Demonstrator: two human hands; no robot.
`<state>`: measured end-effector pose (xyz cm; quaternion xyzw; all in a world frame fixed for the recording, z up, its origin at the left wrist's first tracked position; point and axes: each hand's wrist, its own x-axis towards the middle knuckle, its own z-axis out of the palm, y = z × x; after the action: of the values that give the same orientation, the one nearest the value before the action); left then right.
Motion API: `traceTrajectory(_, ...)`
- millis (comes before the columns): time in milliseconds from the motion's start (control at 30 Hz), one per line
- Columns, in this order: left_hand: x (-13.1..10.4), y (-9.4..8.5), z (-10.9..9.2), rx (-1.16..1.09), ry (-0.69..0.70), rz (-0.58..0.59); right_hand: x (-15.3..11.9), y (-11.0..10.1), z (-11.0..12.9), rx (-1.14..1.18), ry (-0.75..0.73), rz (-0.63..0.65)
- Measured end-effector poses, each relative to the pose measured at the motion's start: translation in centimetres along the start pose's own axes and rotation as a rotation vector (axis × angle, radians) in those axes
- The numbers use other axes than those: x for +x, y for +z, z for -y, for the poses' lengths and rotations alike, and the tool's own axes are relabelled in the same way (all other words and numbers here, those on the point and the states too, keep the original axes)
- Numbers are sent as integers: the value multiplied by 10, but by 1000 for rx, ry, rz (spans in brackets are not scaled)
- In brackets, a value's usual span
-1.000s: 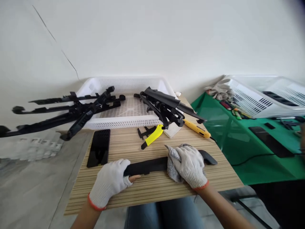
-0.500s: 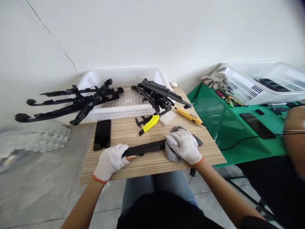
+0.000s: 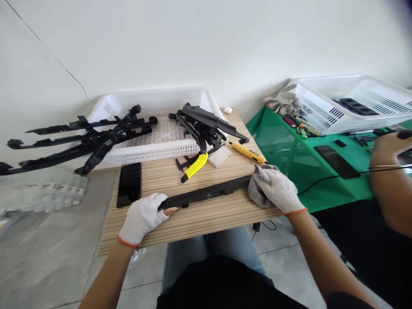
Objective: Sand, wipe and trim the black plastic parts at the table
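Observation:
A long black plastic trim piece (image 3: 206, 192) lies slantwise over the wood-grain table (image 3: 206, 223). Its left end is gripped by my left hand (image 3: 143, 218), in a white knit glove with an orange cuff; a bare thumb tip shows beneath the piece. My right hand (image 3: 280, 189), gloved the same way, is closed on a grey cloth (image 3: 257, 191) that wraps the right end of the trim and hides it. Just beyond the trim lie a yellow-handled cutter (image 3: 196, 167) and a black caliper-like tool (image 3: 184, 162).
Behind stands a white basket (image 3: 157, 152) with black trim pieces (image 3: 106, 141) jutting over its left side and more at its right. A phone (image 3: 129, 184), a white block (image 3: 219, 156) and a yellow pen-shaped tool (image 3: 247, 152) lie around. A co-worker's arm (image 3: 391, 180) reaches over the green table (image 3: 309, 165).
My right hand has slid the cloth rightward along the trim to its far end, uncovering the middle part. My left hand keeps its hold. The view has shifted slightly.

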<state>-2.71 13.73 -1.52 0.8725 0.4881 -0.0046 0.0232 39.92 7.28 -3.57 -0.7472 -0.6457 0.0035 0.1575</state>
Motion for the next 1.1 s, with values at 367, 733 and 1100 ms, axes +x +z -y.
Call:
traceTrajectory(367, -2, -2, 11, 29, 10, 74, 0, 4, 1, 180, -141, 200)
traceTrajectory(733, 2, -6, 11, 9, 25, 96, 1, -3, -18, 644, -63, 327)
traceTrajectory(1100, 0, -2, 14, -3, 58, 26, -12, 6, -25, 787, 90, 159)
